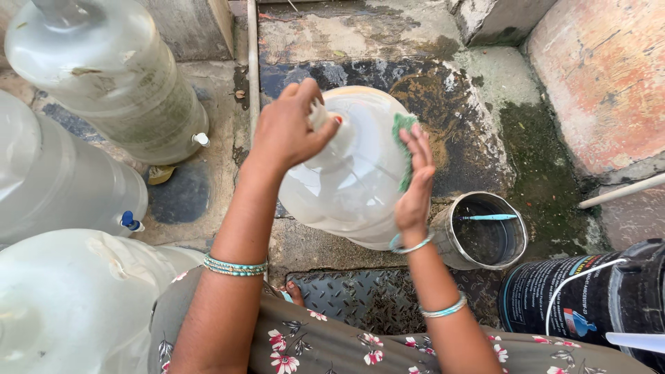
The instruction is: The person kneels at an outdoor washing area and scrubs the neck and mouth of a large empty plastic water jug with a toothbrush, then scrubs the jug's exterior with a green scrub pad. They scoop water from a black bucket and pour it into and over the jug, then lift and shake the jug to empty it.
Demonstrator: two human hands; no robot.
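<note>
Water jug [346, 187], clear and large, tilted on the wet concrete between the knees: neck gripped tight in the closed left hand [287, 131], green scrub pad [403, 149] pressed flat to its shoulder under the open right hand [415, 183]. Mid-scrub, by the look of it. Next probably turning the jug to reach an unscrubbed side, steel pot [485, 232] of water just beside, other jugs [104, 76] off left.

Jug [353, 180] centre; pot [485, 232] right; three jugs [104, 76] left; bucket [582, 298] lower right

Bright, diffuse daylight, soft shadows. Mild glare on the large translucent plastic water jug [357, 173]. Focus sharp at centre; pale translucent jugs at the left edge [62, 180] bulge with wide-angle distortion.
</note>
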